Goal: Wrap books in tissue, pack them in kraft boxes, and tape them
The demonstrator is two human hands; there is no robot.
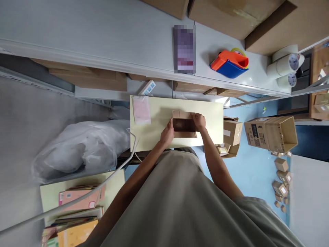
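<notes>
A small open cardboard box [184, 124] sits on a pale yellow table [154, 137] just in front of me. My left hand [167, 132] is pressed against the box's left side, fingers curled on its edge. My right hand [199, 120] grips the right rim near a flap. The inside of the box looks dark, and I cannot see anything in it. A pink-white flat packet [141, 109] lies at the table's far left corner, apart from both hands.
Behind the table runs a grey shelf [102, 41] with an orange-and-blue tape dispenser [229, 63], tape rolls [284, 67] and large cartons. A full plastic bag [82, 147] lies left. Cardboard boxes [269, 133] stand on the blue floor at right. Colourful books [77, 212] are stacked lower left.
</notes>
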